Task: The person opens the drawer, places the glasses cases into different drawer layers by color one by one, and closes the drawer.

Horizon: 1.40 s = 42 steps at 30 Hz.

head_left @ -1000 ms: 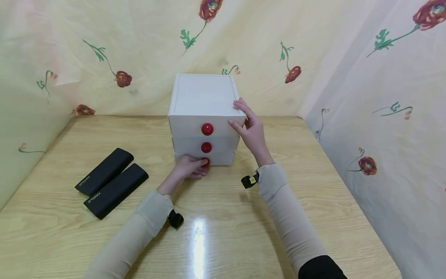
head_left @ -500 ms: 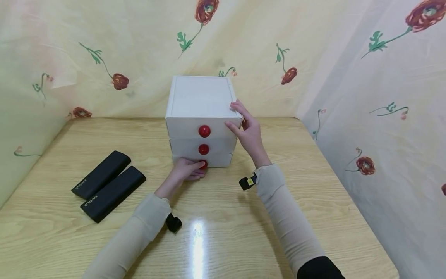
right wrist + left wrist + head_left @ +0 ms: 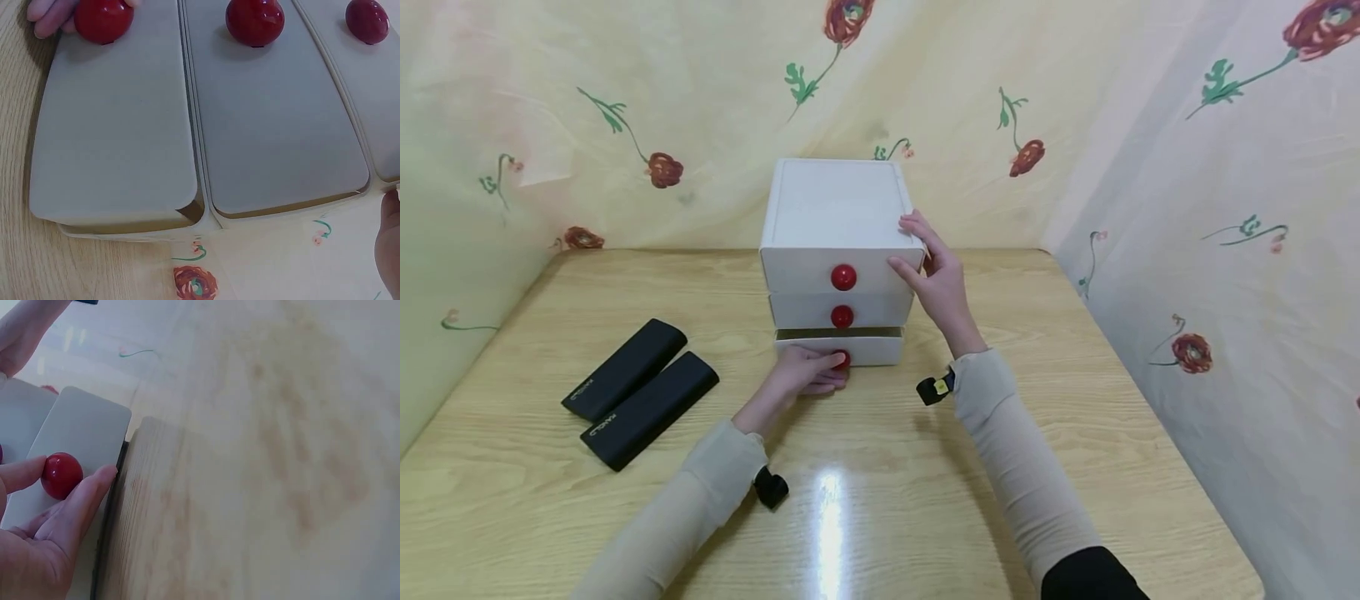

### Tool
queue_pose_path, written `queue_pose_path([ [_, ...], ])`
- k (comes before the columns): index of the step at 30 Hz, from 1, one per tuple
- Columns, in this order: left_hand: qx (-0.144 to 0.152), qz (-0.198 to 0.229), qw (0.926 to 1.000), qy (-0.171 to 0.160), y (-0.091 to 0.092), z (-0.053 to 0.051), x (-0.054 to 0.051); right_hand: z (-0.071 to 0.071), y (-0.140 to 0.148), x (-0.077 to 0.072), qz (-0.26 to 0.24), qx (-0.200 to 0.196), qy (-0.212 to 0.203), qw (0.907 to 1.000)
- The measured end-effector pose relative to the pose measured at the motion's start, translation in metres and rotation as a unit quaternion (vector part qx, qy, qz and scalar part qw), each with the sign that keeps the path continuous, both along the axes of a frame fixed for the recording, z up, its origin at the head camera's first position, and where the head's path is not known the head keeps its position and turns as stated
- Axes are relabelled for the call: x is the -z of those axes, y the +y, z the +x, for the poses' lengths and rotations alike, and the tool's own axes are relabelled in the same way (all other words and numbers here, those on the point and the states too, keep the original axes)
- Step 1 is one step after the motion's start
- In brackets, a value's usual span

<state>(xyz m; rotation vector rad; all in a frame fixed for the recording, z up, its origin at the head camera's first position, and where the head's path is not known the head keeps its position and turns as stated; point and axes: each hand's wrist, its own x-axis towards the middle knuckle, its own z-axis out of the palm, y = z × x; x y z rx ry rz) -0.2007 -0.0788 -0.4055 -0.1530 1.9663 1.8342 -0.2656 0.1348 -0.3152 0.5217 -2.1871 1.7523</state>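
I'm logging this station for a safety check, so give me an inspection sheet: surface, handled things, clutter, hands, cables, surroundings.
Surface: wood-grain table, bright glare near the front.
Handled things: white drawer unit; bottom drawer slightly open.
Clutter: two black cases side by side on the person's left.
Hands: left hand pinches the bottom drawer's red knob; right hand grips the unit's upper right edge.
Cables: nothing seen.
Surroundings: flower-patterned backdrop behind and at both sides.
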Motion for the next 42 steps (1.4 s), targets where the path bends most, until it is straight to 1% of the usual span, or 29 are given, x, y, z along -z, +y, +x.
queue_pose_path([
  [3, 0.008, -0.018, 0.9998, 0.002, 0.0, 0.002, 0.0, 0.0, 0.0, -0.001, 0.001, -0.001, -0.001, 1.0],
  [7, 0.034, -0.047, 0.9982, 0.013, 0.001, 0.008, 0.001, 0.0, 0.001, 0.0, 0.004, 0.004, -0.008, 0.9999],
  [9, 0.041, -0.056, 0.9974, 0.017, 0.002, 0.011, 0.0, 0.0, 0.001, -0.001, 0.004, 0.006, -0.013, 0.9999],
  [13, 0.039, -0.056, 0.9975, 0.019, 0.002, 0.017, -0.001, 0.008, -0.002, -0.01, 0.002, 0.003, -0.021, 0.9998],
  [18, 0.031, -0.039, 0.9987, 0.013, 0.0, 0.021, 0.002, 0.019, -0.005, -0.02, -0.001, -0.001, -0.021, 0.9998],
  [24, 0.021, -0.013, 0.9997, 0.009, -0.002, 0.025, 0.007, 0.019, -0.005, -0.02, -0.001, 0.002, -0.021, 0.9998],
  [30, 0.02, -0.002, 0.9998, 0.008, -0.004, 0.029, 0.009, 0.018, -0.005, -0.018, -0.001, 0.002, -0.022, 0.9998],
  [32, 0.02, 0.003, 0.9998, 0.009, -0.003, 0.031, 0.009, 0.014, -0.003, -0.014, -0.003, 0.002, -0.02, 0.9998],
  [37, 0.026, -0.004, 0.9996, 0.014, -0.004, 0.035, 0.01, 0.002, 0.001, 0.0, -0.003, 0.002, -0.007, 1.0],
  [42, 0.036, -0.009, 0.9991, 0.02, -0.006, 0.039, 0.008, 0.0, 0.001, 0.001, 0.003, 0.005, 0.001, 1.0],
])
